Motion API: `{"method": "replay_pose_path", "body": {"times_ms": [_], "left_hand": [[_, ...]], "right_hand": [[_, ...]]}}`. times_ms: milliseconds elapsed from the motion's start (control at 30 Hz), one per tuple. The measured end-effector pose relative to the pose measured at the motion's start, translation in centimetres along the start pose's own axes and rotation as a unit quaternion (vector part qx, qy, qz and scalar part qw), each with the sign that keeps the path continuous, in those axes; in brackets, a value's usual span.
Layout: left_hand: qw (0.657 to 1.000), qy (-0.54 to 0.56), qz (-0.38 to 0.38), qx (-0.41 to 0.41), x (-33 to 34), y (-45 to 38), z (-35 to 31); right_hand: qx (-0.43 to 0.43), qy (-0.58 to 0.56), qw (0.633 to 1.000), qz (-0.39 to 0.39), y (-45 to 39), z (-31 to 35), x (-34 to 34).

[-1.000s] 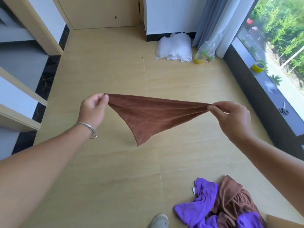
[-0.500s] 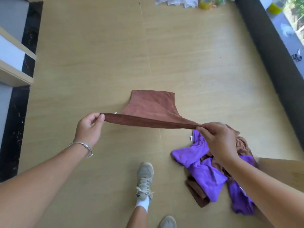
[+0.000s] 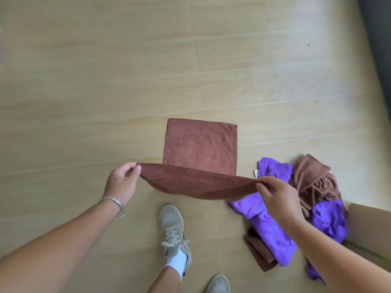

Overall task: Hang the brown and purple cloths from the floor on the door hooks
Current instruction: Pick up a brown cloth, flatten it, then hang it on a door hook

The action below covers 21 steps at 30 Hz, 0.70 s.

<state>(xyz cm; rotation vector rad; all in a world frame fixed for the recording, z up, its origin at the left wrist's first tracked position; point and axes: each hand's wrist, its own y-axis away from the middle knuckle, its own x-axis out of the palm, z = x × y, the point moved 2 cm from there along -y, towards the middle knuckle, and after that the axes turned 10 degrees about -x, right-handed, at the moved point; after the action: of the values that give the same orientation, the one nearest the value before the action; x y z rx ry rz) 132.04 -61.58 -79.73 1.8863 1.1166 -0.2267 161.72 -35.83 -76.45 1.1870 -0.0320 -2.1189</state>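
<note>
A brown cloth [image 3: 201,149] is stretched between my hands, its far half lying flat and square on the floor and its near edge lifted. My left hand [image 3: 122,182] pinches the left corner. My right hand [image 3: 277,197] pinches the right corner. To the right lies a heap of purple cloths [image 3: 273,227] mixed with more brown cloths [image 3: 313,182] on the floor. No door or hooks are in view.
Light wooden floor [image 3: 105,81] fills the view. My two grey sneakers [image 3: 174,231] stand just below the cloth. A cardboard box edge [image 3: 368,227] sits at the right, beside the heap. A dark wall base [image 3: 378,39] runs along the upper right.
The view has tilted down from the room to the floor. The brown cloth went from hanging in a triangle to having its far half laid flat on the floor, both hands lower.
</note>
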Motion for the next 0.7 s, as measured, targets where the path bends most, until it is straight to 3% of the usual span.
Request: {"method": "replay_pose_path", "body": {"times_ms": [433,633,700], "left_hand": [[0.999,-0.005,-0.025,0.031,11.9,-20.6,-1.8],[0.997,-0.028,0.038,-0.053,18.3,-31.4,-0.5],[0.994,-0.093,0.031,-0.039,19.6,-33.8,-0.3]], "right_hand": [[0.011,-0.01,1.0,-0.02,-22.3,-7.1,9.8],[0.031,0.01,0.999,-0.008,-31.7,-11.5,15.9],[0.024,0.035,0.999,-0.001,-34.0,-12.7,17.2]]}}
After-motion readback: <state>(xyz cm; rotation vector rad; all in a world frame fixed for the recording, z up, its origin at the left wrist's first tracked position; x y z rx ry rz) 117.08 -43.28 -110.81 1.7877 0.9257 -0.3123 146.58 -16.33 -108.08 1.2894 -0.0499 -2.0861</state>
